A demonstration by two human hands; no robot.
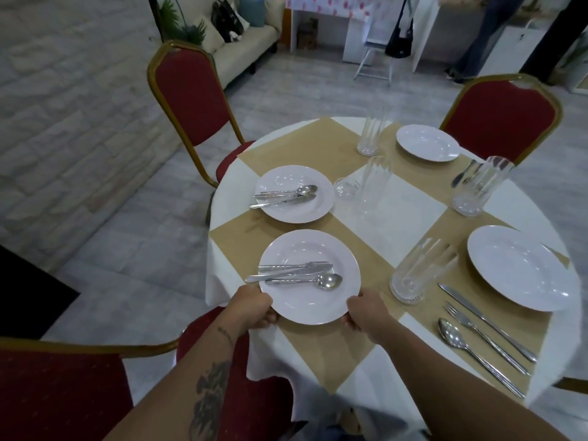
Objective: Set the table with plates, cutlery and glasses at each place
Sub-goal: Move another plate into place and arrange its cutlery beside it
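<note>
My left hand (254,308) and right hand (366,315) grip the plate (307,305) by its rim, low centre of frame.
Stiff, glossy, breakable; the loose cutlery (296,275) could slide, so I'd hold opposite edges, level.

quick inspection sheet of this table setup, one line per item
surface: round table, white cloth with tan mats.
job's things: near plate carries a knife, fork and spoon; second plate holds more cutlery; far plate and right plate bare; laid cutlery beside the right plate; four upright glasses.
clutter: small glass object low beside the middle glass, unclear.
grippers: left hand and right hand each grip the near plate's rim.
cables: nothing seen.
surroundings: red chairs, sofa, a person standing at the back.
</note>
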